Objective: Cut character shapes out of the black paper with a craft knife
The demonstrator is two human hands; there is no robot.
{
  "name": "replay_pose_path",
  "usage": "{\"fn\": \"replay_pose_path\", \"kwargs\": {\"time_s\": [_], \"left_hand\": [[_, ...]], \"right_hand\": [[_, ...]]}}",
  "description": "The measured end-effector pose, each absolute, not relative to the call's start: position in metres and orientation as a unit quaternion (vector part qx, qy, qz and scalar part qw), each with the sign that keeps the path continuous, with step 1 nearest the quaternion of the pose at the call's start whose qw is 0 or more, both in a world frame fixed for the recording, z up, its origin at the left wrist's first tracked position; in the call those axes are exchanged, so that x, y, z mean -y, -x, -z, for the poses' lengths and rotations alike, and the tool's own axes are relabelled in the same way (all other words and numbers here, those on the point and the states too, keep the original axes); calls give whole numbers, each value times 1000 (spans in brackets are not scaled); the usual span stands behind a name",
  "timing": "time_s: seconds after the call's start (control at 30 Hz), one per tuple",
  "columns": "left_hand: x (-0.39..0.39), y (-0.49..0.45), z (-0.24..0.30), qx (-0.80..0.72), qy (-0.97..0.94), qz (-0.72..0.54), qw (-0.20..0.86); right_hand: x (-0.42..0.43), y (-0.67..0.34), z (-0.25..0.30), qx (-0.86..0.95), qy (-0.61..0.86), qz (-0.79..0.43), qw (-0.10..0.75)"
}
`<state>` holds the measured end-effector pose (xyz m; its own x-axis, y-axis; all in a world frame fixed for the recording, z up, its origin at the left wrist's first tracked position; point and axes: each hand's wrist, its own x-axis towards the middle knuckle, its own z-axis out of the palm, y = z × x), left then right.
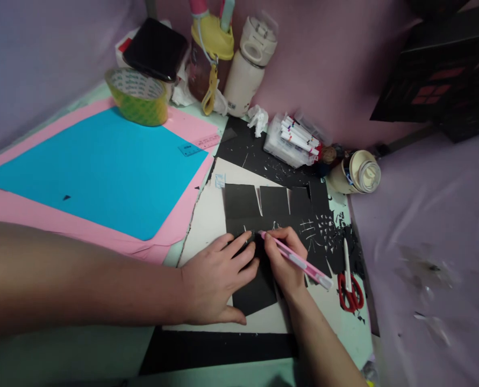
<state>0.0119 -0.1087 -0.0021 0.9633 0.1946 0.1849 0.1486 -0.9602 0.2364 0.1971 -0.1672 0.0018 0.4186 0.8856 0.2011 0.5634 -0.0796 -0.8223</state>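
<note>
A sheet of black paper with cut slits and cut-out marks lies on a pale cutting board. My left hand lies flat on the paper's lower left part, fingers stretched out and pressing it down. My right hand is closed round a pink craft knife, whose tip touches the paper just beyond my left fingertips.
Red-handled scissors and paper scraps lie right of the board. A blue sheet on pink sheets lies to the left with a tape roll. Bottles, a marker box and a tipped jar stand behind.
</note>
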Motion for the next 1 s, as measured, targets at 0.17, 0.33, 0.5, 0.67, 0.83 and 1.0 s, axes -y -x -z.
{"fn": "replay_pose_path", "kwargs": {"time_s": [0.17,0.33,0.5,0.67,0.83,1.0], "left_hand": [[107,-9,0,-82,-983,-101,133],[103,-9,-12,-77,-976,-112,168],[60,-22,-34,-125,-967,-109,195],[17,-36,-26,-178,-935,-108,288],[17,-39,-15,-188,-927,-92,310],[21,-42,-22,-231,-929,-53,284]], "right_hand": [[164,-204,-7,431,698,-228,525],[164,-211,-10,425,699,-260,513],[166,-220,-8,424,679,-294,522],[164,-220,-10,446,674,-314,498],[162,-207,-18,486,681,-335,434],[161,-201,-19,493,690,-330,415]]}}
